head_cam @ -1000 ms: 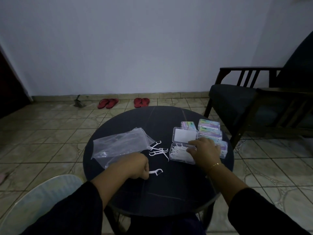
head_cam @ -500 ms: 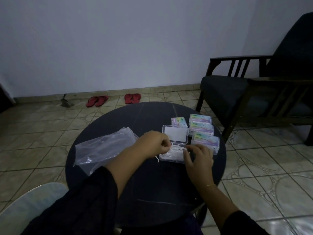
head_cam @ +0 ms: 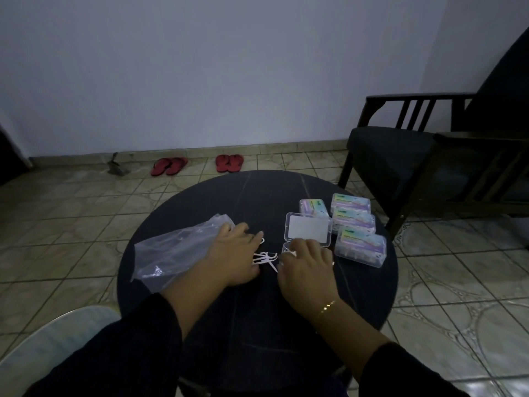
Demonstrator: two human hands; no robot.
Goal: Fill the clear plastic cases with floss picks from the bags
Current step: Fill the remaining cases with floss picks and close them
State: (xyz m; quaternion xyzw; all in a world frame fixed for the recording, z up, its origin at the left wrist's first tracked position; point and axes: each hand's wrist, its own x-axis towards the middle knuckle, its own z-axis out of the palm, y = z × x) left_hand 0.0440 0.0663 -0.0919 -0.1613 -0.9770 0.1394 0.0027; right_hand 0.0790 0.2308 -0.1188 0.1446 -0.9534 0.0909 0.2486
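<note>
Four closed cases (head_cam: 354, 222): filled
Open case (head_cam: 309, 230): one
Bag (head_cam: 177, 250): one
Left hand (head_cam: 234, 255): fingers spread flat over loose picks (head_cam: 264, 257)
Right hand (head_cam: 307, 263): fingers curled, grip unclear

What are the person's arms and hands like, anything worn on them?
Both arms wear dark, loose long sleeves pushed up toward the elbows, leaving the forearms bare. The left hand is bare, with no ring or band that shows. The right hand is bare too, but a thin gold-coloured chain bracelet sits at its wrist. No gloves or watch are visible.
</note>
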